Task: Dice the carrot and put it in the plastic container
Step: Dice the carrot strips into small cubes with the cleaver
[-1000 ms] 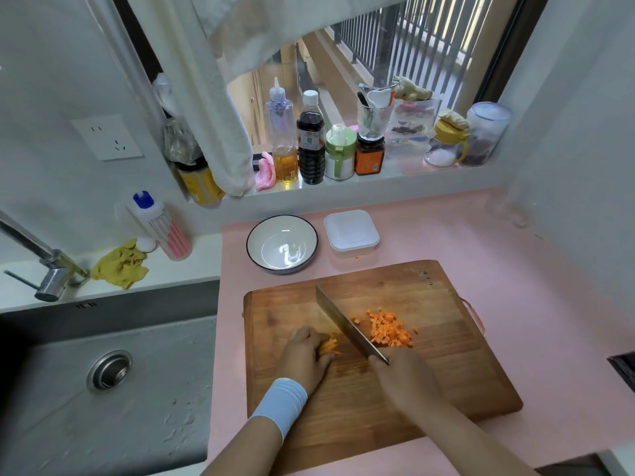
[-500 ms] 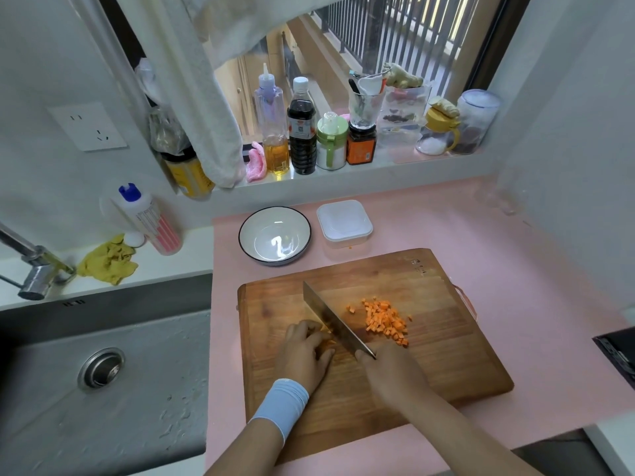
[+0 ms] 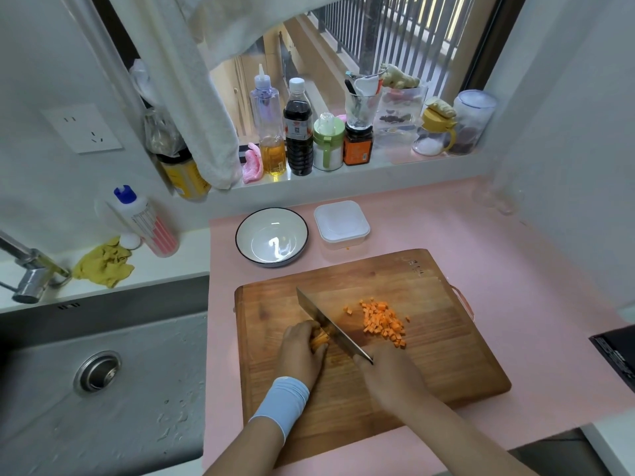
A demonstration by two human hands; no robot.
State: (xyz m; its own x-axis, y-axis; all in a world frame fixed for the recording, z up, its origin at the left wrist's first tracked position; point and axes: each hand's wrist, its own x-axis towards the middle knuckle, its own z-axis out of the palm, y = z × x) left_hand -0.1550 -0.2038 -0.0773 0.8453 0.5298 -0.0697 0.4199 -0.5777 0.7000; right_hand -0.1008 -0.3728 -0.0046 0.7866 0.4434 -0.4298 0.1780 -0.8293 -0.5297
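Knife (image 3: 330, 324) in right hand (image 3: 391, 372) | left hand (image 3: 302, 352) pins carrot (image 3: 319, 338)

Soft daylight comes through the window (image 3: 378, 63) at the top, lighting the pink counter (image 3: 515, 269) evenly. The white bowl (image 3: 271, 237) shows a small bright glare spot. The sink (image 3: 103, 372) at left lies dimmer. Wide-angle distortion bends the walls and edges. Fine detail looks slightly soft throughout.
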